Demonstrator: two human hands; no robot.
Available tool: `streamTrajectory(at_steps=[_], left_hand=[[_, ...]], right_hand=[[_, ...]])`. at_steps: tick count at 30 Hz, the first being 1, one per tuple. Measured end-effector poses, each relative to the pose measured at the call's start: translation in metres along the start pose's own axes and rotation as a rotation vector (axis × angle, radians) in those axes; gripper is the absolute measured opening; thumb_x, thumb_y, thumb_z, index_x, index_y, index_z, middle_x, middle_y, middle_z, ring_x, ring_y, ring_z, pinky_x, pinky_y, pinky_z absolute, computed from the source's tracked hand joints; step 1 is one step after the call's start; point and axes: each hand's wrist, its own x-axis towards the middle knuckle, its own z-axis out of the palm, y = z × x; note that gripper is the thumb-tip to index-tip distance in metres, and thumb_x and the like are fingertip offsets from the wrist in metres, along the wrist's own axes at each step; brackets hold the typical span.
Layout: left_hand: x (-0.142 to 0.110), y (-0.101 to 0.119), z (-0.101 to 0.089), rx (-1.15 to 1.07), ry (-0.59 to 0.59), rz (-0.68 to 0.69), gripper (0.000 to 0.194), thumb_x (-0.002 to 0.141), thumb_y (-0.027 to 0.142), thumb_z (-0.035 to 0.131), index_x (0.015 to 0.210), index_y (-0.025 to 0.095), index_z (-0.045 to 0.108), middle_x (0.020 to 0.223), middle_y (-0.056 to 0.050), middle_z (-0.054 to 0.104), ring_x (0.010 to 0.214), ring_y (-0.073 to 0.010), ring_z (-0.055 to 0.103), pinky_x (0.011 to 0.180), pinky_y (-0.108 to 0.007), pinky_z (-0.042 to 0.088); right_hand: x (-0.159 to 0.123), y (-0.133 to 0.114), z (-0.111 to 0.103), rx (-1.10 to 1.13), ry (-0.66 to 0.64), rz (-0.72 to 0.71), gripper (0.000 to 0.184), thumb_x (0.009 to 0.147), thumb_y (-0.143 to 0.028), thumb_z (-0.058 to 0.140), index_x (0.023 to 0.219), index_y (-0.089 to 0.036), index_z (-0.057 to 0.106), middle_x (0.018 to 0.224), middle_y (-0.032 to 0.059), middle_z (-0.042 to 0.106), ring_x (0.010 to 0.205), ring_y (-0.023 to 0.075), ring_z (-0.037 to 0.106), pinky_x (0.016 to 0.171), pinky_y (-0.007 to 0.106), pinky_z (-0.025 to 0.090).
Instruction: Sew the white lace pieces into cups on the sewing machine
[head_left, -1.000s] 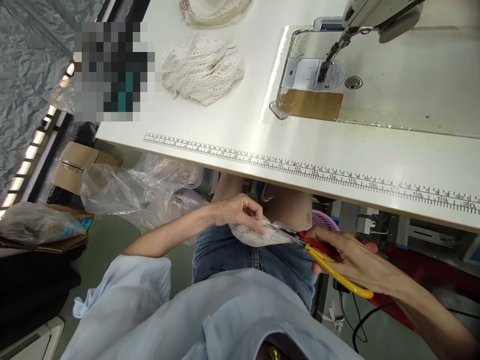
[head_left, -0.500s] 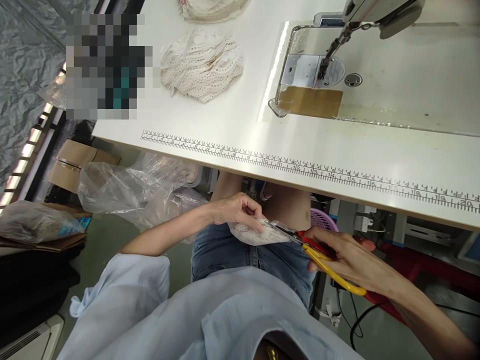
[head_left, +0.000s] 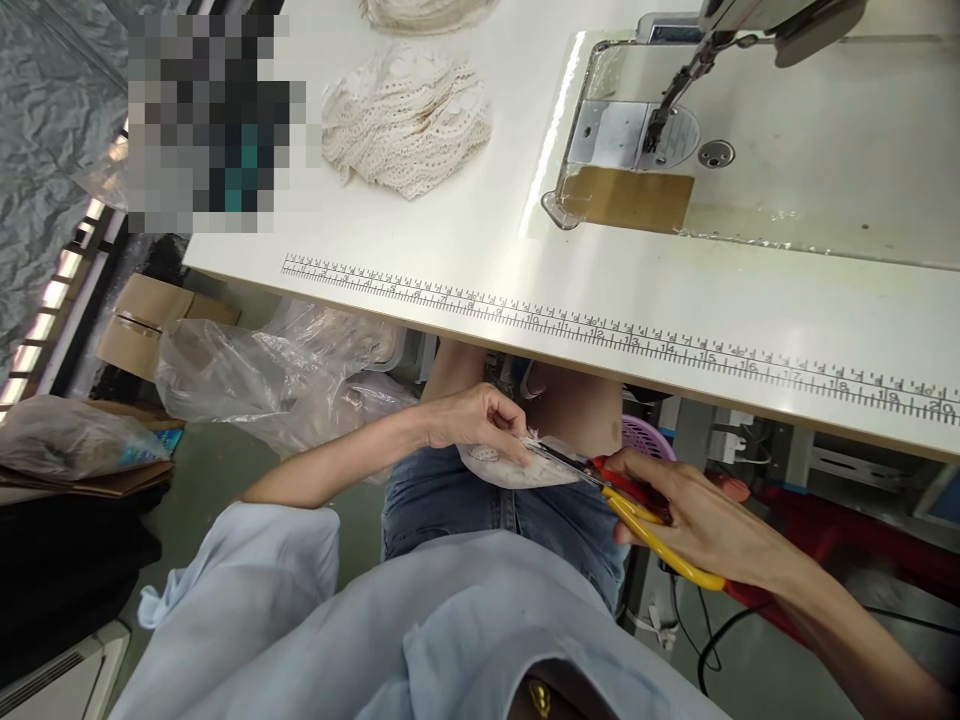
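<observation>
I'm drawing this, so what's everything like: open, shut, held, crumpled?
Scissors: held in right hand, blades at the white cloth, opening unclear.
White cloth: pinched by left hand.
Lace pile: heaped on the table.
Plastic bag: crumpled.
Sewing machine: running or stopped, can't tell.

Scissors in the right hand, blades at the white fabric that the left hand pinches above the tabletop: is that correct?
Not quite: in the head view the white fabric is over the lap, not above the tabletop. The left hand does pinch it, and the right hand does hold the scissors at it.
</observation>
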Motion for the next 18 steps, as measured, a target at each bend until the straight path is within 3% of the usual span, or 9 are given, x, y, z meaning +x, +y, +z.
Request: streamTrajectory(at_steps=[7,18], left_hand=[[-0.001,0.003,0.003,-0.003,0.006,-0.018,0.028,0.057,0.028,0.08,0.056,0.011,0.058,0.056,0.003,0.055,0.053,-0.0059,0.046,0.048,-0.019,0.032],[0.0,0.002,0.001,0.038,-0.033,0.02,0.028,0.06,0.031,0.078,0.058,0.012,0.059,0.058,0.001,0.054,0.063,-0.0094,0.051,0.054,-0.02,0.035]], right_hand=[[0.0,0.003,0.001,0.009,-0.015,-0.015,0.029,0.089,-0.047,0.043,0.103,-0.022,0.046,0.072,0.0028,0.072,0.052,0.0181,0.054,0.05,0.029,0.038],[0.0,0.015,0.008,0.05,0.021,-0.078,0.025,0.09,-0.044,0.045,0.101,-0.022,0.045,0.073,0.0012,0.071,0.053,0.0161,0.051,0.052,0.027,0.038]])
